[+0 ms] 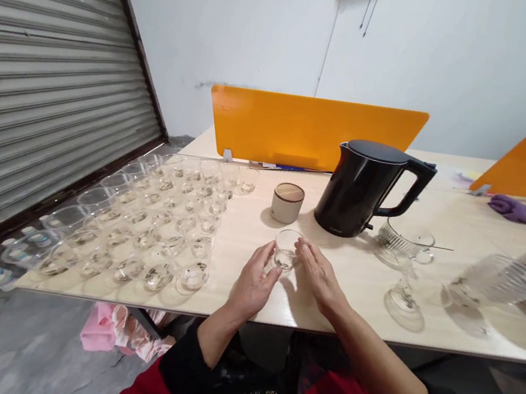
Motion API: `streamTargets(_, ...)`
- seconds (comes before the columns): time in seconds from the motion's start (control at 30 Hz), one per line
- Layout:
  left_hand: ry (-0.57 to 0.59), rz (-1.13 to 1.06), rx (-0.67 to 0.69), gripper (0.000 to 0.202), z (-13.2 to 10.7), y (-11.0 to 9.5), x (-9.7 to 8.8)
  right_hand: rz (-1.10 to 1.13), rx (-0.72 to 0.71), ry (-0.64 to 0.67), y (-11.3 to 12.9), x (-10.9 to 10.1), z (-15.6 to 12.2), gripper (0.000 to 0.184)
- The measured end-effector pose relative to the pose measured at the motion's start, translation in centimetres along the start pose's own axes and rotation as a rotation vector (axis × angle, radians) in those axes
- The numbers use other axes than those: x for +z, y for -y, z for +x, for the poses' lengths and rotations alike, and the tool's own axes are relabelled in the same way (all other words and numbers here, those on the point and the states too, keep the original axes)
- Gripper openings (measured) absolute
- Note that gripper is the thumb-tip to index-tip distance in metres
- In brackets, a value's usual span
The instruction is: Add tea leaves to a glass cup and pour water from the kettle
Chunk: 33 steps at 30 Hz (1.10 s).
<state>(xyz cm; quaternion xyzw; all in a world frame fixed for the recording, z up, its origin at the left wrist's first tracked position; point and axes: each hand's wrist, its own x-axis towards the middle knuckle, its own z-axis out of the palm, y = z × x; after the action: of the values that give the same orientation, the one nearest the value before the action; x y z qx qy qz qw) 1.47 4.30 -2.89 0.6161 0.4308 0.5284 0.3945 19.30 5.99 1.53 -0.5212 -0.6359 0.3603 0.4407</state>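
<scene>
Rows of small glass cups (159, 220) crowding the left of the surface (237, 299). Left hand (253, 285), grip curled loosely against one side of a lone small glass cup (287, 249) at centre; right hand (322, 280) flat-fingered, touching the other side. Best steadied from both sides, kept upright, clear of the neighbouring rows. Behind: lidded jar (287, 201), black kettle (369, 188). Farther right: ribbed glass pitcher (406, 241).
</scene>
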Motion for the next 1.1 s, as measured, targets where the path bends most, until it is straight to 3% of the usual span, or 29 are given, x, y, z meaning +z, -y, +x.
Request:
streamTargets(0.17, -0.047, 0.043, -0.005, 0.058, -0.1, -0.3, -0.6, -0.172, 0.004, -0.092, -1.0, -1.1, 0.4, 0.068)
streamTargets(0.37, -0.059, 0.551, 0.171, 0.055, 1.0, -2.0, -1.9, -0.682, -0.145, -0.054, -3.0, -4.0, 1.9, 0.065)
streamTargets(0.57, 0.093, 0.909, 0.026, 0.058, 1.4, -1.2, -1.6, -1.075, -0.107, 0.088, -3.7, -3.9, 2.1, 0.066)
streamTargets(0.83, 0.161, 0.991, 0.010, 0.061, 1.3, -0.8, -1.6, -1.113, -0.114, 0.197, -3.7, -3.4, 1.9, 0.071)
streamTargets(1.1, 0.166, 1.001, -0.007, 0.061, 1.4, -1.1, -1.5, -1.117, -0.148, 0.206, -4.1, -3.5, 1.8, 0.070)
